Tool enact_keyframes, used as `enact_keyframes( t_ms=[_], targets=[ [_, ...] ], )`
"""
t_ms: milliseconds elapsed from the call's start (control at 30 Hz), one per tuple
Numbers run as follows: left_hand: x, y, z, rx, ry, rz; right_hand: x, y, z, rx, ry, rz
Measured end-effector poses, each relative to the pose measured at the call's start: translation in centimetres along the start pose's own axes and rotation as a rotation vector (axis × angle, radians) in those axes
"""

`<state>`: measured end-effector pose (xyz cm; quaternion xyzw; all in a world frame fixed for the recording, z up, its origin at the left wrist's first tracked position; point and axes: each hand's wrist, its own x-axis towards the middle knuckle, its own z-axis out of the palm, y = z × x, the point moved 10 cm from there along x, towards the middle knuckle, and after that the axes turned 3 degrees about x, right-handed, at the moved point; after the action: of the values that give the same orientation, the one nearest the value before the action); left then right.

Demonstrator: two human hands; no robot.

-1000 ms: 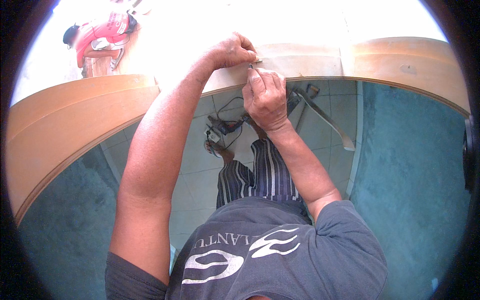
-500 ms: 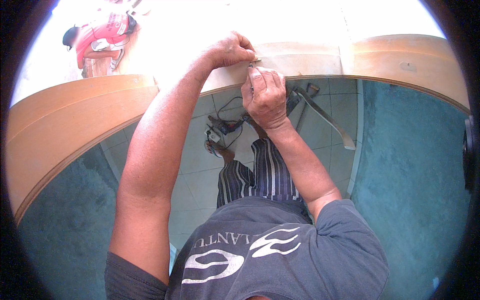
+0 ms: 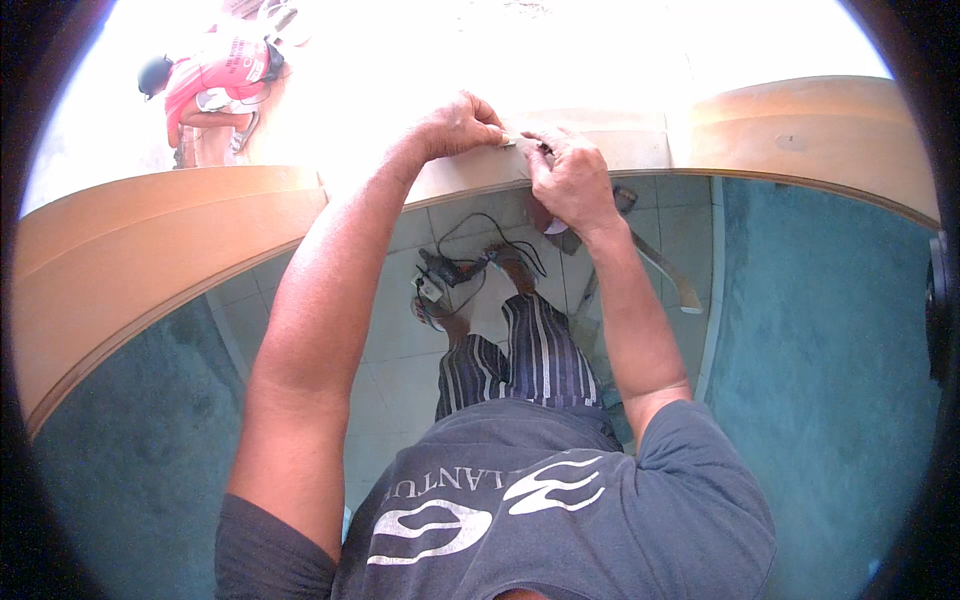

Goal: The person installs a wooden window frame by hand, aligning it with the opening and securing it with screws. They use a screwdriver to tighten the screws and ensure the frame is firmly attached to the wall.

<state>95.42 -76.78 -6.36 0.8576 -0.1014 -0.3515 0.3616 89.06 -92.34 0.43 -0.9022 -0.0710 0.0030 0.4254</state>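
My left hand [image 3: 458,127] is closed in a pinch above the pale wooden board [image 3: 640,145]. A small light-coloured piece [image 3: 511,141] sticks out at its fingertips; its kind is too small to make out. Close on the right, my right hand [image 3: 575,178] is closed too, with thumb and fingers pinched round a small dark thing [image 3: 546,149], partly hidden by the fingers. The tips of both hands nearly meet over the board's top face.
Long wooden boards [image 3: 170,215] run across in front of me, bent by the lens. On the tiled floor below lie a corded power tool [image 3: 450,268] and a long-handled tool [image 3: 668,272]. Blue-green walls [image 3: 820,330] flank me. Beyond, a person in red [image 3: 225,75] crouches.
My right hand has shifted right and turned, so its fingers point toward my left hand and the dark thing shows. My left hand keeps its pinch.
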Motion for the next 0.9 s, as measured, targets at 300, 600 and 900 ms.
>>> enact_keyframes(
  t_ms=[300,600,900],
  targets=[
    [-2.7,-0.7,-1.6,-0.076,0.01,0.012,0.6,-3.6,1.8,-0.113,-0.059,0.034],
    [-5.7,-0.5,-4.0,-0.057,0.058,-0.004,0.7,-7.2,1.8,-0.103,-0.09,-0.013],
    [-7.4,-0.3,-4.8,-0.052,0.034,-0.024,0.4,-9.5,1.8,-0.208,-0.061,-0.143]
  ],
)
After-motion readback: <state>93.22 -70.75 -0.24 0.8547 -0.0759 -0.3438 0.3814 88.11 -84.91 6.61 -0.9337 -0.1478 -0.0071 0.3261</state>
